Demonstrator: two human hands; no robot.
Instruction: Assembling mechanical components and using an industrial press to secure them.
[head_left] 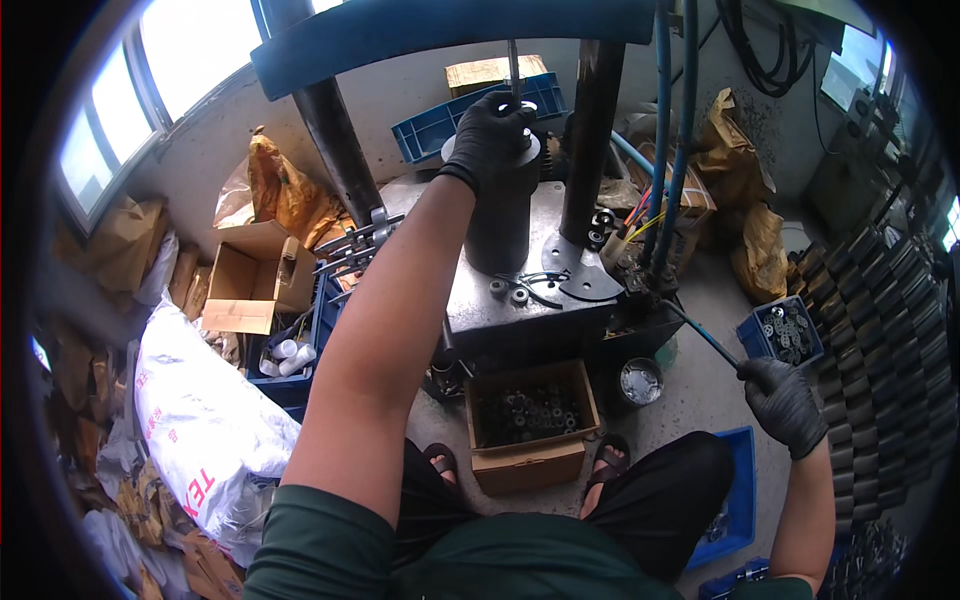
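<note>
My left hand [488,135], in a black glove, reaches up to the top of a tall dark metal cylinder [500,230] on the press table. Its fingers are bent round something at the lower end of a thin vertical rod [514,68]; what they hold is hidden. A pale round flange [530,150] shows beside the glove at the cylinder's top. Out to the right, my right hand [783,400], also black-gloved, is closed round the end of a long lever [702,333] that runs to the press's side. Near the cylinder's foot lie small metal rings [519,297] and a curved plate [588,280].
Dark posts [597,140] and a blue crossbeam [450,35] frame the press. A cardboard box of small rings [530,450] stands between my feet. Stacked dark cylinders [870,370] line the right. A white sack [200,420] and an open carton [240,318] sit at left.
</note>
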